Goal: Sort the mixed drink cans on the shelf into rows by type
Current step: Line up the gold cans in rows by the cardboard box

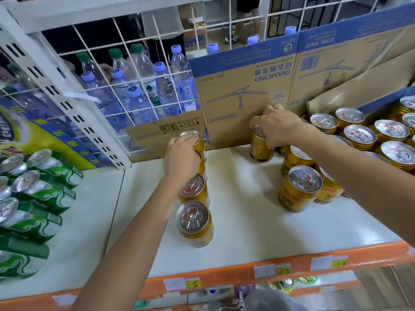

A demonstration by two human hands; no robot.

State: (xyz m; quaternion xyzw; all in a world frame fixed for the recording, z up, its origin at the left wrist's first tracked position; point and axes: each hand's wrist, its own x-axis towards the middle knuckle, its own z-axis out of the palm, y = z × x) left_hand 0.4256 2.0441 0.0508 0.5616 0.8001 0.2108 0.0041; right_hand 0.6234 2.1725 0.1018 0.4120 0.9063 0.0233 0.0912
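Here, in the head view, a smooth off-white shelf board [235,232] is edged by an orange metal front rail [224,276] on which pale price tags are stuck (one yellow tag [192,284] is hand-marked "5"). Near the middle, a single-file row of short cylindrical gold metal cans [195,223] with ribbed silver ring-pull lids is lined up from front to back. The rearmost gold can [193,140] of that row is gripped at its rim by the left hand [182,159], the fingers curled down over the lid; whether its base touches the board cannot be told. To the right, a lone gold can [260,150] is clamped from above by the right hand [277,127], fingertips wrapped round its top edge. It is held just in front of a brown-and-blue corrugated cardboard box [242,90] printed upside down with "DIAMOND" and a ceiling-fan drawing. A dense cluster of like gold cans [361,136] is stood at far right. Glossy green aluminium cans [45,194] are packed at left, and clear plastic water bottles [139,90] with lilac and green caps are stacked at the back left.
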